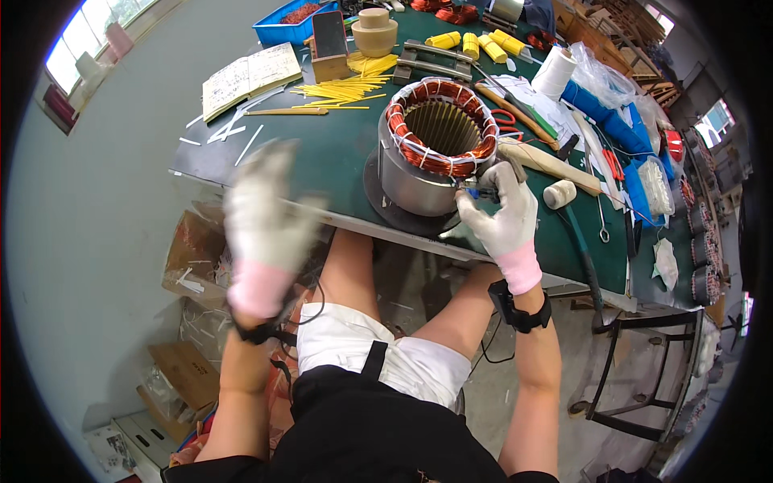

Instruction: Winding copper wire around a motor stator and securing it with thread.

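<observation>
A motor stator (419, 181), a silver metal cylinder with a ring of copper windings (475, 157) laced in white cord, stands upright on a dark round base (377, 193) near the table's front edge. My right hand (507, 216), in a white glove with a pink cuff, is at the stator's right side. Its fingers are closed around something small with blue and dark parts, mostly hidden. My left hand (270, 201), gloved alike, is raised left of the stator and blurred by motion. Its fingers look stretched out, thumb apart, with nothing visible in them.
Yellow strips (346, 90), an open notebook (248, 79) and a phone (328, 36) lie at the back left of the green table (322, 153). A wooden mallet-like tool (547, 165), red-handled scissors (506, 122) and a white cord spool (554, 72) sit right. A black metal stool frame (644, 322) stands right.
</observation>
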`<state>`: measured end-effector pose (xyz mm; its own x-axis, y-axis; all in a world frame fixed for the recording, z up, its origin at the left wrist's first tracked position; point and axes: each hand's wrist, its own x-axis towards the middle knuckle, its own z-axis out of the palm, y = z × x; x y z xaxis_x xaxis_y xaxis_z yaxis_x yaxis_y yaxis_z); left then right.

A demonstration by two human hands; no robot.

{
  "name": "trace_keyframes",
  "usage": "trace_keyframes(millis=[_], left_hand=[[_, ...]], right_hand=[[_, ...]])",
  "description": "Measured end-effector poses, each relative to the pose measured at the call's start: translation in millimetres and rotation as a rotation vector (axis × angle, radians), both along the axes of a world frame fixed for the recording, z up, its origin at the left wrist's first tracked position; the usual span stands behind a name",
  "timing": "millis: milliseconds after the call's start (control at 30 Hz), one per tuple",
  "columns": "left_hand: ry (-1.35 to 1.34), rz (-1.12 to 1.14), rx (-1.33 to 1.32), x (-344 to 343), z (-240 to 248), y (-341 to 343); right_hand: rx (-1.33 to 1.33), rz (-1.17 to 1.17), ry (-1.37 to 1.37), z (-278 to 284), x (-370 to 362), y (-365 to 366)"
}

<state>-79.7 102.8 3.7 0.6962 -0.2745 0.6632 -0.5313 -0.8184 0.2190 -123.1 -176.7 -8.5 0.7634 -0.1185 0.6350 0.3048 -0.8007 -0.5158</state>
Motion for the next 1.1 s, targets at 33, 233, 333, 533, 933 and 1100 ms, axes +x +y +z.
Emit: trace_keyframes(millis=[33,233,333,533,933,1100], left_hand=[[-0.019,-0.123,-0.013,0,3,-45],[-0.217,-0.433,0.097,46,9,-129],[-0.198,-0.534,0.143,58,-1,-124],[0.106,-0.815,-0.490,74,0,-98],[-0.038,-0.610,-0.399,56,-23,-72],[-0.180,-0.627,-0.055,54,-2,-89]], right_hand=[[-0.009,-0.015,0.004,-5,-1,-6],[0.873,0.224,0.094,-29,-11,-22],[0.755,0.206,0.012,-27,-19,-16],[0.093,-0.047,-0.020,-6,-6,4],[-0.101,-0.100,0.008,2,0,11],[-0.053,-0.108,0.024,0,-4,7]])
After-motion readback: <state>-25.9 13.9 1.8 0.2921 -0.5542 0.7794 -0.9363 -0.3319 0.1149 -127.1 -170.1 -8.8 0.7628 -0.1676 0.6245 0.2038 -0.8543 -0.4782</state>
